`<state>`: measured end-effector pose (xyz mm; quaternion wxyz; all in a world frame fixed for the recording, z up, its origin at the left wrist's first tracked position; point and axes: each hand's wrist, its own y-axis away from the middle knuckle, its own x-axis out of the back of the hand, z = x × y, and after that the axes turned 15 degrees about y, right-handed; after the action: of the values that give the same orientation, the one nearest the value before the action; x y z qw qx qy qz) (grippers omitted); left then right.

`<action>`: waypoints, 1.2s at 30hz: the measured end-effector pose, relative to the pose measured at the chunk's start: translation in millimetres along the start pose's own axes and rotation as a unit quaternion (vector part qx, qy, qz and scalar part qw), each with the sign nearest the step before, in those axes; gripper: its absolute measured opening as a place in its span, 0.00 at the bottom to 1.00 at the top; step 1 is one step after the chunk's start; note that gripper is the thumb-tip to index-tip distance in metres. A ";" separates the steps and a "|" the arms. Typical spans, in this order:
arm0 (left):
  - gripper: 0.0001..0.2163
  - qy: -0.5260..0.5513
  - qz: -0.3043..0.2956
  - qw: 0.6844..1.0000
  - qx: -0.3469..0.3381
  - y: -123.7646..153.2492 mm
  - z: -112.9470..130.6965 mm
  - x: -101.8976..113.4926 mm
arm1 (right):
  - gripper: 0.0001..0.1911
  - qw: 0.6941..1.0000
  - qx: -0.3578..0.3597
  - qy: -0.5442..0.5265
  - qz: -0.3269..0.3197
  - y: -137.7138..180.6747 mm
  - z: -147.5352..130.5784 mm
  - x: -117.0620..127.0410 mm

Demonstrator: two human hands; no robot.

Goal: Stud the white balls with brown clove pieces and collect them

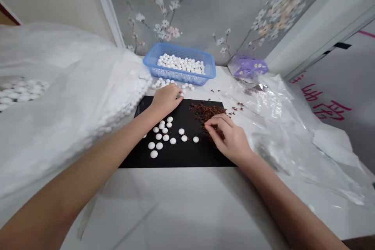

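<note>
My left hand (166, 99) is at the far edge of a black mat (175, 160), with thumb and fingers closed on a small white ball (182, 94). My right hand (230, 134) is at the near side of a pile of small reddish-brown pieces (205, 111), thumb and forefinger pinched together. Whatever is between those fingertips is too small to make out. Several white balls (165, 138) lie on the mat between my arms, some with tiny brown bits at their edges.
Behind the mat stands a blue plastic basket (175, 75) of white balls, with loose ones in front. A large white translucent bag (73, 70) of balls bulges on the left. Clear plastic bags (293, 133) and a purple packet (249, 67) lie to the right.
</note>
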<state>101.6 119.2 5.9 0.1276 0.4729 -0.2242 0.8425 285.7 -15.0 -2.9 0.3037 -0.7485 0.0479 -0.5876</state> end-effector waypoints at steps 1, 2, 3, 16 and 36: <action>0.12 0.012 0.008 1.000 -0.004 0.1 2.0 -0.2 | 0.03 1.000 -0.004 -0.003 0.005 0.0 0.0 0.3; 0.12 0.035 0.019 0.999 -0.009 2.1 5.7 0.9 | 0.03 1.000 -0.010 -0.007 0.012 -0.1 0.0 0.7; 0.11 0.072 0.031 0.997 -0.016 6.6 11.2 3.1 | 0.03 1.000 -0.016 -0.010 0.021 -0.1 -0.1 1.3; 0.09 0.662 -0.056 0.702 0.255 140.2 76.8 10.8 | 0.08 0.993 -0.029 -0.069 0.094 6.7 -25.6 15.6; 0.10 0.698 -0.045 0.656 0.283 135.0 67.9 6.8 | 0.08 0.990 -0.035 -0.120 0.070 14.3 -40.1 9.6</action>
<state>90.6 -31.6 7.7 0.1441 -0.2321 0.2020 0.9405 256.3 -46.6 3.0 0.3215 -0.8185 0.0840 -0.4686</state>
